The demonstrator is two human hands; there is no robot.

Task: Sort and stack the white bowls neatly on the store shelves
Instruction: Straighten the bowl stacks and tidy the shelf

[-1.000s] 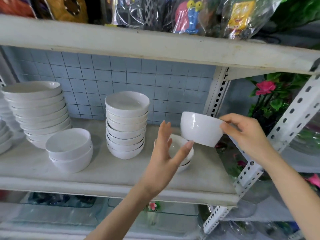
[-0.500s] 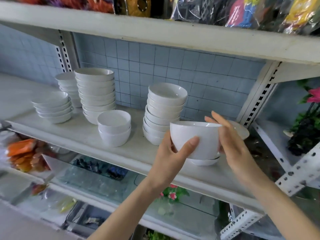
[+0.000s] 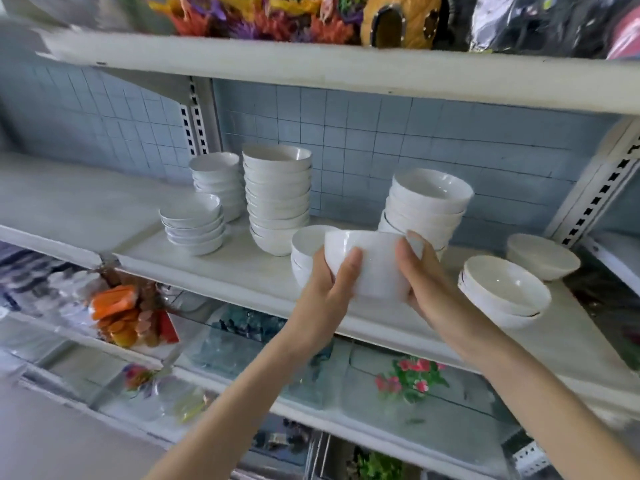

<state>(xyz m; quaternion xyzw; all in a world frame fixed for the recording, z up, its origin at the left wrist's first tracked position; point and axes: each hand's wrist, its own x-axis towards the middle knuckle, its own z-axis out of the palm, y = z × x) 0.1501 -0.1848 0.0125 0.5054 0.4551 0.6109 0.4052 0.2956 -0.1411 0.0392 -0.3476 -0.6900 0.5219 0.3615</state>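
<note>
White shelving is running across in front of us, and we are standing close to its middle board [image 3: 239, 268]. Nearest to us, below our forearms, a lower shelf is showing red artificial flowers [image 3: 412, 375] under our right wrist and orange packets [image 3: 114, 303] well off to the left of our left hand [image 3: 327, 289].

That hand and our right hand [image 3: 438, 294] are gripping one white bowl between them. The held bowl [image 3: 375, 268] is hanging in the air over the front of the board, tilted a little. Our fingers are curling round its sides, and each thumb is pressing on the wall facing us.

Just behind our left hand a two-bowl stack [image 3: 306, 242] is sitting on the board; we cannot tell whether the held bowl is touching it. Behind our right hand a tall stack [image 3: 429, 202] is leaning slightly. To the right of that hand a low stack [image 3: 505, 291] is resting near the front edge, and a single bowl [image 3: 542, 256] is sitting beyond it.

Farther left of our left hand, the tallest stack [image 3: 277, 199] is standing upright, with shallow dishes [image 3: 192, 223] piled beside it and a back stack [image 3: 214, 178] behind those. Past everything a blue tiled wall [image 3: 381, 133] is closing the bay — and above it an upper shelf [image 3: 311, 67] is carrying bright decorations [image 3: 277, 19].
</note>
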